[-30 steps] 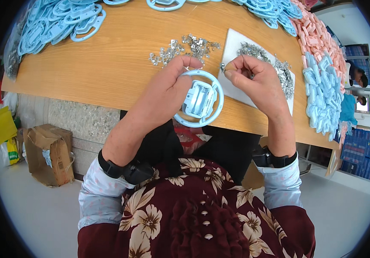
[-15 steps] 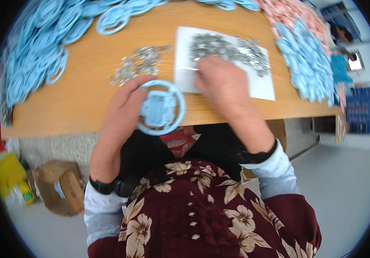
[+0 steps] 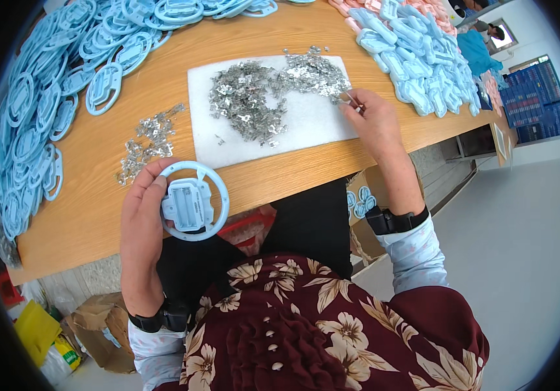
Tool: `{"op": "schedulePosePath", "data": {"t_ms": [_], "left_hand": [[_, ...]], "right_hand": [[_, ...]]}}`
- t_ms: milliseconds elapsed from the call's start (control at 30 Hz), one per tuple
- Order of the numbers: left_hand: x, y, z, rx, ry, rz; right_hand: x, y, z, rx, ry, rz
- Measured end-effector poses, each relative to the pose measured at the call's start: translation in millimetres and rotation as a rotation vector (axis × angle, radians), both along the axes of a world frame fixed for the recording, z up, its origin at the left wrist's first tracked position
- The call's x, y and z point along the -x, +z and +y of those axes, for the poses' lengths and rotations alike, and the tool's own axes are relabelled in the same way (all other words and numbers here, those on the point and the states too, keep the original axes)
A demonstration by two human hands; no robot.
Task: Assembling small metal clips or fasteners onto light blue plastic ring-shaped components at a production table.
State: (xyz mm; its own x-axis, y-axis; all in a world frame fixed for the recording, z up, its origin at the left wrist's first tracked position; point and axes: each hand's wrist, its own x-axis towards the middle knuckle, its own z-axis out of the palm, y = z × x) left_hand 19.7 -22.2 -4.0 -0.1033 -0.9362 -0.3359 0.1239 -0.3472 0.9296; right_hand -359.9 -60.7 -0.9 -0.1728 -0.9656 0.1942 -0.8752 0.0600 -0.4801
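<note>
The right hand [image 3: 374, 120] has left the spot just beside the light blue ring part [image 3: 193, 201] and now reaches out to the far edge of the white pad [image 3: 306, 124], fingertips pinching at the silver clips [image 3: 312, 73] there. The left hand [image 3: 142, 215] has drawn the ring part back from the pad toward the person, so both hands, close together a second ago, are now well apart over the worktop [image 3: 91, 195].

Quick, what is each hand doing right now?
Left hand: closed on the blue ring part.
Right hand: fingertips pinched at the metal clips; held piece too small to tell.
</note>
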Motion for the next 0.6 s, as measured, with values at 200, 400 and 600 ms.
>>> {"op": "schedulePosePath", "data": {"t_ms": [200,400,600], "left_hand": [[14,1,1,0.022,-0.051,-0.030],[32,10,-1,0.018,-0.144,-0.036],[52,13,-4,-0.040,-0.251,-0.026]], "right_hand": [[-6,6,0,-0.165,0.163,0.032],[-2,5,5,-0.145,0.074,-0.157],[-15,5,0,-0.026,0.258,0.015]]}}
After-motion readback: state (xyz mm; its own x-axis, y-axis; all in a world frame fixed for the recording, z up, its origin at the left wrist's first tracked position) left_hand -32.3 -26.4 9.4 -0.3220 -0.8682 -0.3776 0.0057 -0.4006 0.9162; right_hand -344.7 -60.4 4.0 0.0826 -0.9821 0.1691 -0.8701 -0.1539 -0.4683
